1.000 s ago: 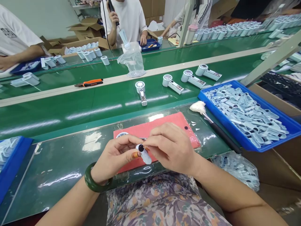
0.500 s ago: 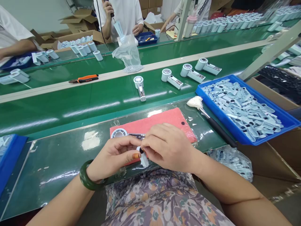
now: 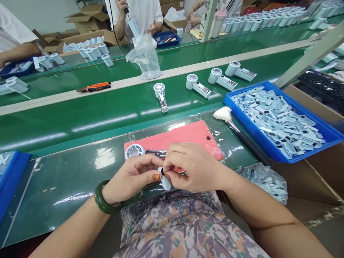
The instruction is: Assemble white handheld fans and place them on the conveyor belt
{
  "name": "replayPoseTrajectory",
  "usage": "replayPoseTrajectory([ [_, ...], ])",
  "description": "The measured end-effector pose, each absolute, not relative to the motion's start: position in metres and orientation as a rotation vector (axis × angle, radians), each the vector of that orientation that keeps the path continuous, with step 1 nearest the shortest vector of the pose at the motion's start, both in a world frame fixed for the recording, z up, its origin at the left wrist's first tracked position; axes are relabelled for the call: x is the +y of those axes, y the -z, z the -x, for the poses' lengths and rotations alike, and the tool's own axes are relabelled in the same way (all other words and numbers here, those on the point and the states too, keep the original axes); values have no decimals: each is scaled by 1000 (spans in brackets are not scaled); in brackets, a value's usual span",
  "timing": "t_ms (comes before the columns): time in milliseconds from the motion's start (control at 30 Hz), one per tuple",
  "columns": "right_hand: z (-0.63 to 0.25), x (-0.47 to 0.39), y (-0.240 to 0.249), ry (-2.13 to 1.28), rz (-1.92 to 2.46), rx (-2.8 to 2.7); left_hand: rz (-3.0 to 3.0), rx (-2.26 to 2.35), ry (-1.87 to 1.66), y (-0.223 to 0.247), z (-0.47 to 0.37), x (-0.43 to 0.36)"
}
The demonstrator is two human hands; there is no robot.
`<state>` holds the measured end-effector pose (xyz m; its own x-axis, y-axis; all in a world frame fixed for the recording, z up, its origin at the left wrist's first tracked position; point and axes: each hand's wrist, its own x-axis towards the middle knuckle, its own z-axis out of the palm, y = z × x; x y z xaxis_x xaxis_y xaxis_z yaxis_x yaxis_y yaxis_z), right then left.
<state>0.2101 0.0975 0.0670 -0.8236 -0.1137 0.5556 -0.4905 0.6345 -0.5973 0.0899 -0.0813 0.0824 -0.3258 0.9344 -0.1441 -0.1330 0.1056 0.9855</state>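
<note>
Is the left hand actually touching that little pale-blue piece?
Touching: the head view shows the left hand with its thumb tip against the pale-blue piece, near its upper end.

Your left hand [image 3: 134,175] pinches small pale-blue part [image 3: 166,184] by near edge of red mat [image 3: 182,133]; your right hand [image 3: 191,167] touches its black patch [image 3: 162,171]. Round-headed unit [image 3: 134,151] on mat's left end, black dot [image 3: 208,138] near right edge. Blue tray [image 3: 331,135] of pale-blue pieces [image 3: 276,120] at table's right end; black-handled tool [image 3: 251,146] beside tray.
</note>
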Motion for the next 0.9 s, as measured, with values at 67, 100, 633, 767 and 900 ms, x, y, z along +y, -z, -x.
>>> replayPoseTrajectory([
  [67,-213,98,-66,-1185,-488,-2384,-860,1411,-1394,-80,-89,-81],
  [100,-215,99,-67,-1271,-503,-2380,-863,1417,-1397,-78,-87,-82],
  [633,-222,126,-31,-1105,172,-2294,-850,1456,-1588,-67,-70,-93],
  [767,-220,108,-29,-1419,-4,-2219,-836,1470,-1668,-61,-70,-89],
  [900,-212,86,-29,-1470,-117,-2186,-822,1503,-1707,-58,-75,-88],
])
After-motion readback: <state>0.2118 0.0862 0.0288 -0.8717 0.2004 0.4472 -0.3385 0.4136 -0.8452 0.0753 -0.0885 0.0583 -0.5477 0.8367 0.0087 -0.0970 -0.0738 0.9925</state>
